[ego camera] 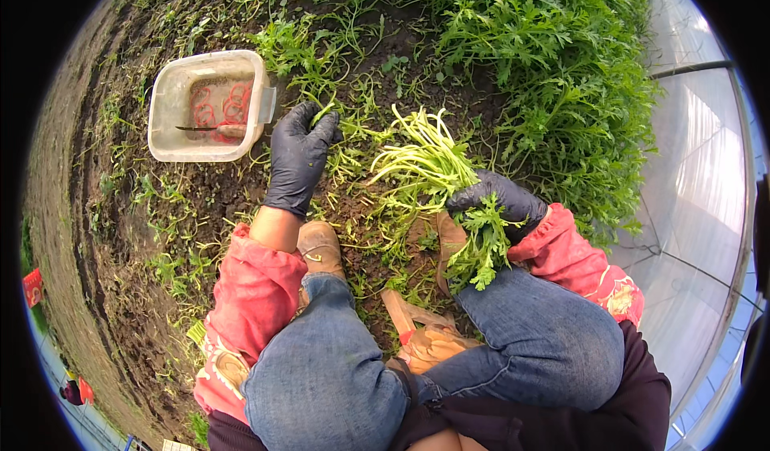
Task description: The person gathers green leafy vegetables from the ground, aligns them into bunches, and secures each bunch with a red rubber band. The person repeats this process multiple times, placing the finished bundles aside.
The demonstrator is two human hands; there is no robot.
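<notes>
My right hand (499,201), in a black glove, is closed around a bunch of leafy green stems (430,156). The pale cut ends point away from me, and the lobed leaves hang below my fist. A small piece of green plant (323,113) is pinched between the thumb and fingers of my gloved left hand (304,153). Just left of that hand, a clear plastic tub (162,111) rests on the soil. It holds several red rubber bands (237,102) and a knife (231,131) with a dark blade and a light handle.
Dense leafy plants (553,60) stand at the upper right, beside a plastic sheet wall (692,198). Plant scraps litter the soil (198,192). Between my legs is a wooden stool (436,345). Another person (71,392) is far off at the lower left.
</notes>
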